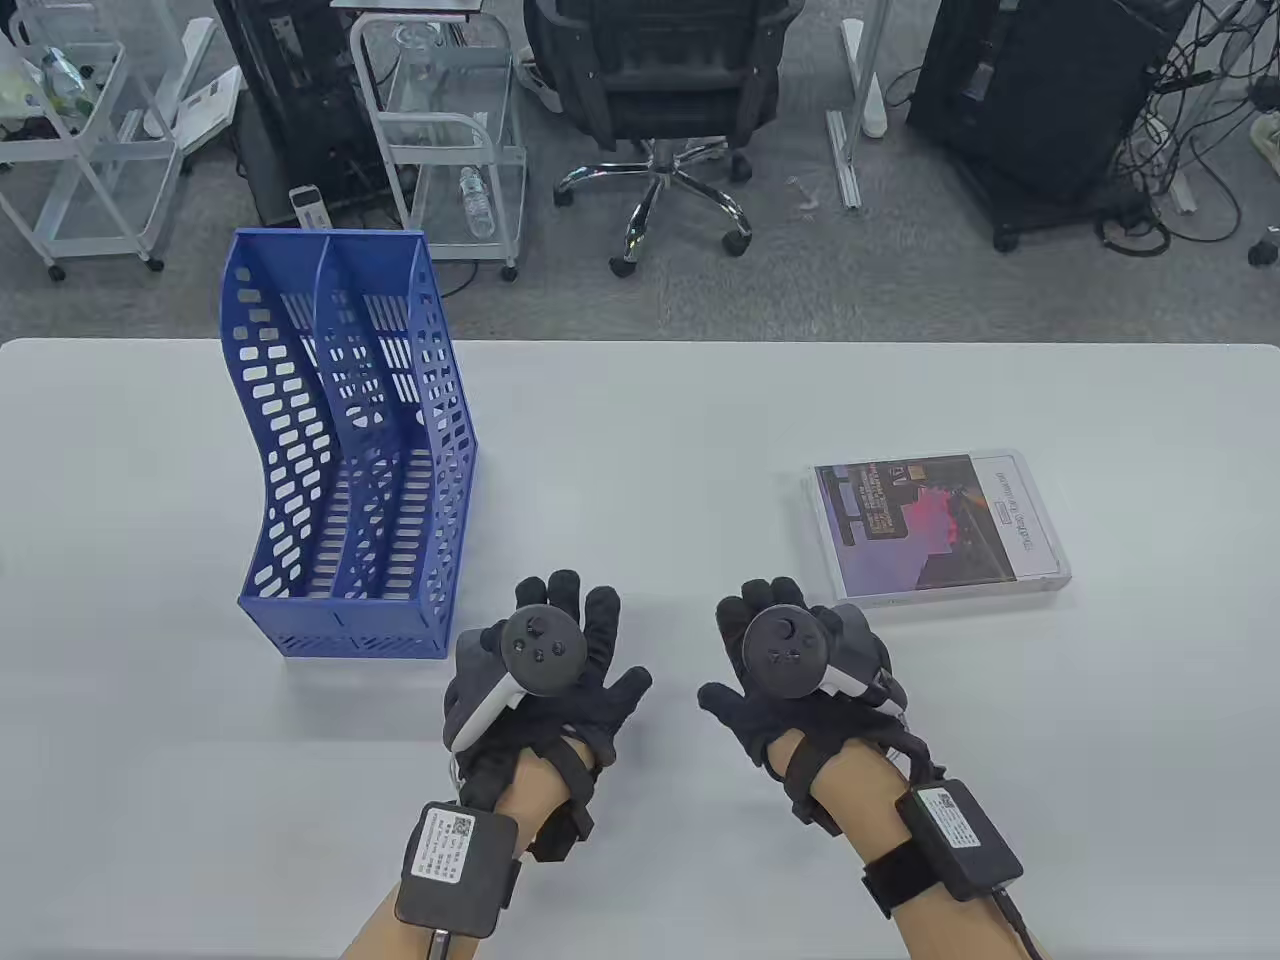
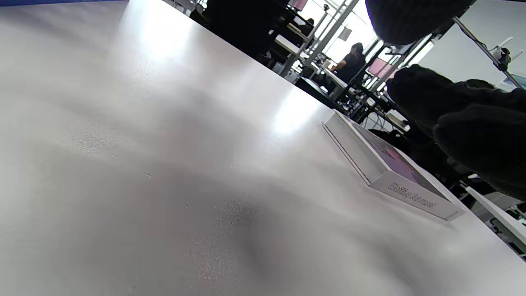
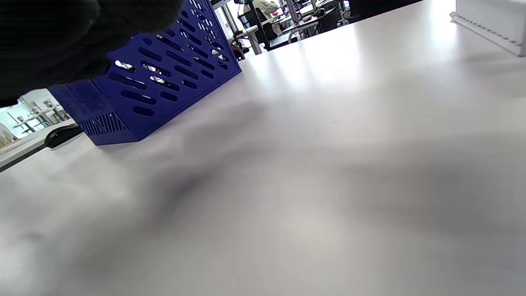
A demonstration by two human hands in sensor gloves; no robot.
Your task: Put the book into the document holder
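Here the book (image 1: 938, 525) lies flat at right of the frame, just beyond the right hand (image 1: 800, 680). Both hands are spread wide and hold nothing; the left hand (image 1: 545, 690) sits nearer the document holder (image 1: 350, 450), upper left.

Trackers cover the backs of left hand (image 1: 545, 670) & right hand (image 1: 800, 670) in table view, so palms and any table contact can't be told. Both forearms cut off at bottom edge. Right wrist view: book (image 3: 491, 22) clipped at top-right corner, document holder (image 3: 156, 86) partly behind dark glove. Book's spine text (image 2: 412, 196) too blurred to read.
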